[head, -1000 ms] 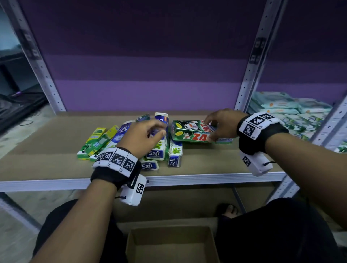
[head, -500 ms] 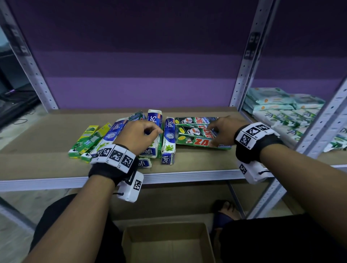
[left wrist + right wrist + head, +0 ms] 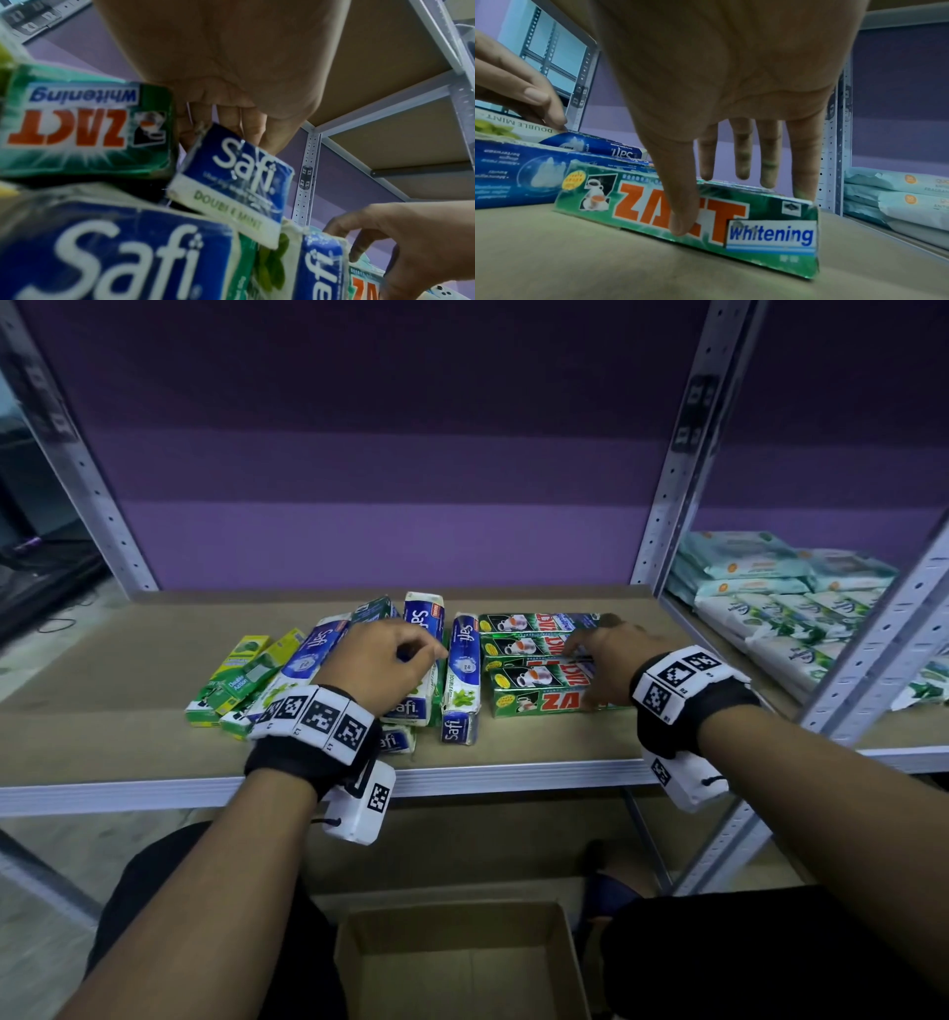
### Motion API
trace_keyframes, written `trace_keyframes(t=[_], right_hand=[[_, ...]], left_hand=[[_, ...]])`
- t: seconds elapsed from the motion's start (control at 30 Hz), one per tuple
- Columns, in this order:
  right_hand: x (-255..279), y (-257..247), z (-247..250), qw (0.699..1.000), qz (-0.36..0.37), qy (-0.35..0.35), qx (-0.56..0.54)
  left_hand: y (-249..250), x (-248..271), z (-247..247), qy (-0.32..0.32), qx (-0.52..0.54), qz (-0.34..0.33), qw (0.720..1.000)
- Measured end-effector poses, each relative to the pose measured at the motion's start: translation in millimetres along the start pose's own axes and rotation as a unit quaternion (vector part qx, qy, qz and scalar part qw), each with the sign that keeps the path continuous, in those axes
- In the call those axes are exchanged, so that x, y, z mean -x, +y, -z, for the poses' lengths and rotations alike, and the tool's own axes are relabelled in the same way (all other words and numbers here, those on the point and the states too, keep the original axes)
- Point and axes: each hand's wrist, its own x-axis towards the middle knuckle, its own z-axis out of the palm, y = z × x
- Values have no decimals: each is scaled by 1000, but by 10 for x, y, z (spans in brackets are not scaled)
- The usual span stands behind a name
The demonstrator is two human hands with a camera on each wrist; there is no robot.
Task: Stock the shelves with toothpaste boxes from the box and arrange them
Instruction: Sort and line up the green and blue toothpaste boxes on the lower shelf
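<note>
— From the head view, what do you see?
— On the shelf board (image 3: pixel 128 670), the left hand (image 3: pixel 382 660) curls round a blue Safi box (image 3: pixel 422 654); the right hand (image 3: pixel 608 654) lies with fingers spread over three green Zact boxes (image 3: pixel 534 667) set side by side. The cardboard box (image 3: pixel 462 963) sits on the floor below.
— And the left wrist view?
— Its fingers (image 3: pixel 228 119) pinch the Safi box (image 3: pixel 239 176) by its end; a Zact box (image 3: pixel 85 125) lies just beside it.
— The right wrist view?
— The thumb (image 3: pixel 680 190) presses the front of the nearest Zact box (image 3: pixel 687 221), straight fingers (image 3: pixel 741 152) reaching over its top.
</note>
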Motion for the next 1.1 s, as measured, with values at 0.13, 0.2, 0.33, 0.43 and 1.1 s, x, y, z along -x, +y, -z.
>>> trace_keyframes(t=[0.13, 0.2, 0.33, 0.43, 1.1], right_hand=[[-34, -43, -21, 1000, 0, -2, 3], [-62, -50, -22, 1000, -3, -6, -1], [-104, -66, -38, 1000, -15, 3, -8], [-112, -81, -61, 1000, -19, 7, -15], [23, -644, 415, 988, 91, 81, -93]], left_hand=[[-3, -6, -8, -1, -4, -3, 1000], [-4, -9, -11, 1, -5, -5, 1000], [-13, -12, -8, 1, -6, -6, 1000], [-21, -10, 1, 5, -2, -3, 1000], [-283, 212, 437, 78, 28, 31, 996]])
